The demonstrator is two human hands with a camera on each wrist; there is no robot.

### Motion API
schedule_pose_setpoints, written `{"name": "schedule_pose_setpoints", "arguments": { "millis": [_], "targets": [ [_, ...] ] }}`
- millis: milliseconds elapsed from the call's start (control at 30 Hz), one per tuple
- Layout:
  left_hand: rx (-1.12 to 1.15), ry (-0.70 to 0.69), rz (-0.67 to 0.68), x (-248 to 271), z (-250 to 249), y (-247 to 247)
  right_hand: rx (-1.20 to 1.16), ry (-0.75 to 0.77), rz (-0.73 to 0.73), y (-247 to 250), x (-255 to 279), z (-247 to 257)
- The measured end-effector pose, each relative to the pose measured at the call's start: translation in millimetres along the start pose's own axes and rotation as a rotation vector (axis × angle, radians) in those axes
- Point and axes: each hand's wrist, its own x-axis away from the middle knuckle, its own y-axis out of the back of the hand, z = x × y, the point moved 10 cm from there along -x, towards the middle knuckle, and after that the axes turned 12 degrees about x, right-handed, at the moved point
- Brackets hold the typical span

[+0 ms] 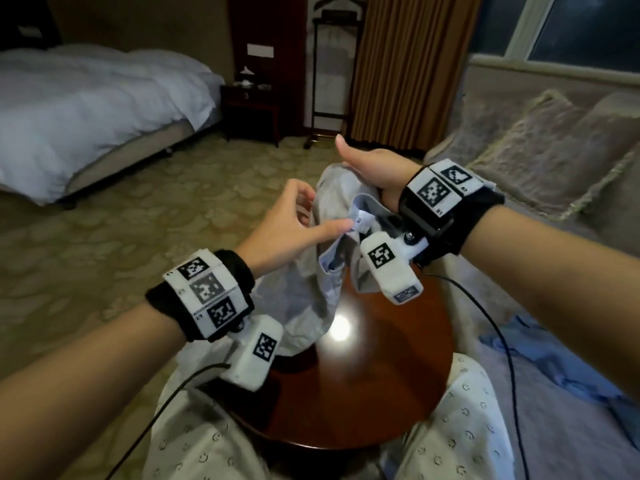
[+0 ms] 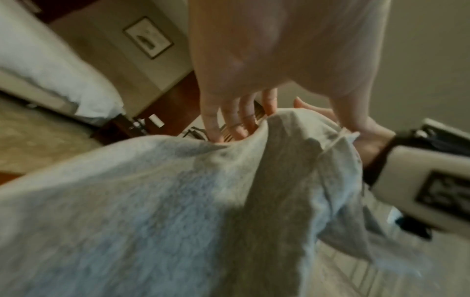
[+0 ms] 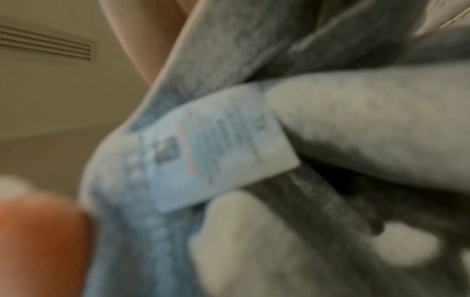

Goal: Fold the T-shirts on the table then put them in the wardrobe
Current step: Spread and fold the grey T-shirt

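still sorting out the grey t-shirt (image 1: 329,202), held bunched above the round table (image 1: 381,375), toward 12 o'clock. right hand (image 1: 374,168) grips it; left hand (image 1: 294,230) fingers loose, touching the label (image 1: 362,220). next: find shoulders, spread flat.

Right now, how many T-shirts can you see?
1: a grey T-shirt bunched in the right hand, hanging onto the round table; the left hand touches its label. Blue fabric on the right might be another.
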Motion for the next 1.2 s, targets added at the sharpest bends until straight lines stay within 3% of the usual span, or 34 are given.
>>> {"name": "schedule_pose_setpoints", "arguments": {
  "millis": [133, 233, 333, 533, 700, 900, 1000, 1133, 1200],
  "targets": [
    [-0.022, 0.039, 0.044, -3.4, 6.4, -18.1, -0.25, -0.109, 0.106, -4.7, 3.0, -13.6],
    [-0.19, 0.044, 0.071, -6.4, 14.4, -28.8, -0.412, -0.193, 0.059, 1.4, 4.4, -30.1],
    [-0.373, 0.064, 0.013, -9.1, 28.8, -29.7, -0.536, -0.233, 0.004, 5.9, 6.6, -38.7],
    [-0.27, 0.11, -0.041, -12.1, 36.6, -34.6, -0.687, -0.255, -0.047, 7.6, 3.7, -38.2],
    [-0.158, 0.036, -0.239, -21.0, 31.7, 3.8, -0.451, -0.156, -0.144, 24.5, -6.4, -41.6],
    [0.037, 0.082, -0.283, -30.6, 22.4, 22.7, -0.05, -0.058, -0.245, 40.0, -12.8, -55.8],
    [0.14, 0.133, -0.271, -36.9, 10.7, 21.6, -0.119, -0.079, -0.183, 28.3, -12.0, -69.2],
    [0.188, 0.24, -0.277, -41.3, 22.8, 18.7, -0.466, -0.141, 0.166, -7.2, -3.5, -76.0],
    [0.258, 0.289, -0.276, -39.7, 30.3, 13.4, -0.475, -0.107, 0.169, -6.5, -1.2, -76.3]
  ]
}}
